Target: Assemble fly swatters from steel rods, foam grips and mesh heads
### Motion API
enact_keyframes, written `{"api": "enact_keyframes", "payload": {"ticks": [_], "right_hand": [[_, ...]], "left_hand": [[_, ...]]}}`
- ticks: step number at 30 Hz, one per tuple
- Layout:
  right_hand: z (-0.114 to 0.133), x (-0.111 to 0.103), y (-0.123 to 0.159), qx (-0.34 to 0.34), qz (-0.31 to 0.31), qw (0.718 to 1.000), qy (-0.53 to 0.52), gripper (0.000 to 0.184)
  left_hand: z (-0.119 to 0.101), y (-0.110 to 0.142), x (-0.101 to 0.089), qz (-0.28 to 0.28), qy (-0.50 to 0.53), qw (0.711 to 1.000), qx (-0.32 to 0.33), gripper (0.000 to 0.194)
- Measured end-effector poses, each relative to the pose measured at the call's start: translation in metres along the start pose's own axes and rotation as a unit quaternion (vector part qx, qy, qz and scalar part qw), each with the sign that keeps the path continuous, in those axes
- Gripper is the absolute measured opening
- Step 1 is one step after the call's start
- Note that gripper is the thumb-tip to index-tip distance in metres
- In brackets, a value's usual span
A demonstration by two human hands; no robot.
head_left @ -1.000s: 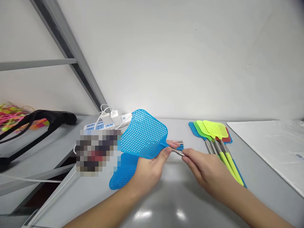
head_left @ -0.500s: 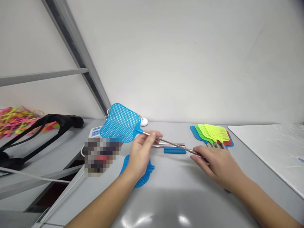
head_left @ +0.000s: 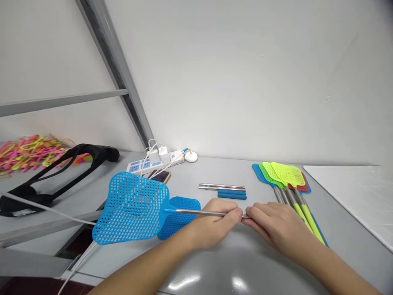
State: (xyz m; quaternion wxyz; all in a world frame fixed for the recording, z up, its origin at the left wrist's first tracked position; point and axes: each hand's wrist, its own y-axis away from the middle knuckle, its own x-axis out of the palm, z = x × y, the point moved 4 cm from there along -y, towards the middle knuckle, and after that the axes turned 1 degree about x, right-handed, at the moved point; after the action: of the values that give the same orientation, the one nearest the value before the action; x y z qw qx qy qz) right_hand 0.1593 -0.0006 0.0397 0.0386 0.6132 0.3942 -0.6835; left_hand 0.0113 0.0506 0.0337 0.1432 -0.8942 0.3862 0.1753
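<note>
A blue fly swatter is held across in front of me, its mesh head at the left and its thin metal rod running right. My left hand is closed around the rod, thumb on top. Right beside it, my right hand grips the rod's other end, which its fingers mostly hide. Partly behind the held swatter, a second blue mesh head lies on the table. Just beyond my hands are several loose metal rods and blue tube-shaped grips.
Swatters in yellow, green, blue and red lie fanned at the right, beside a white sheet. At the back left are a power strip with chargers, a phone and a white round base. A black frame stands farther left.
My left hand has slid along the rod from near the mesh head to beside my right hand. The swatter's head has dropped and moved left, and the rod now lies nearly level.
</note>
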Motion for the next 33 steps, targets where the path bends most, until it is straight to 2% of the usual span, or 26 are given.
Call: {"api": "enact_keyframes", "payload": {"ticks": [3,9,14,20,22,25,28,33], "right_hand": [[-0.008,0.002,0.000,0.009,-0.010,1.000,0.018,0.036],[-0.057,-0.010,0.028,0.043,-0.008,0.991,0.130,0.040],[-0.088,-0.028,0.059,0.019,0.006,0.986,0.165,0.040],[-0.124,-0.040,0.085,0.050,-0.018,0.973,0.226,0.041],[-0.129,-0.040,0.089,0.052,-0.020,0.971,0.233,0.041],[-0.124,-0.038,0.087,0.053,-0.031,0.972,0.227,0.038],[-0.110,-0.034,0.074,0.055,-0.042,0.977,0.201,0.034],[-0.081,-0.025,0.041,0.032,-0.044,0.986,0.157,0.034]], "left_hand": [[-0.002,0.001,-0.012,-0.012,0.011,1.000,-0.005,0.040],[0.011,0.002,-0.047,-0.139,0.147,0.979,-0.006,0.040],[0.010,-0.001,-0.056,-0.151,0.188,0.970,0.011,0.041],[0.007,0.000,-0.094,-0.251,0.258,0.932,0.053,0.044],[0.009,0.000,-0.101,-0.274,0.271,0.921,0.058,0.044],[0.013,-0.004,-0.099,-0.307,0.284,0.906,0.062,0.042],[0.017,-0.009,-0.083,-0.311,0.288,0.904,0.055,0.044],[0.022,-0.013,-0.047,-0.210,0.217,0.953,0.008,0.048]]}}
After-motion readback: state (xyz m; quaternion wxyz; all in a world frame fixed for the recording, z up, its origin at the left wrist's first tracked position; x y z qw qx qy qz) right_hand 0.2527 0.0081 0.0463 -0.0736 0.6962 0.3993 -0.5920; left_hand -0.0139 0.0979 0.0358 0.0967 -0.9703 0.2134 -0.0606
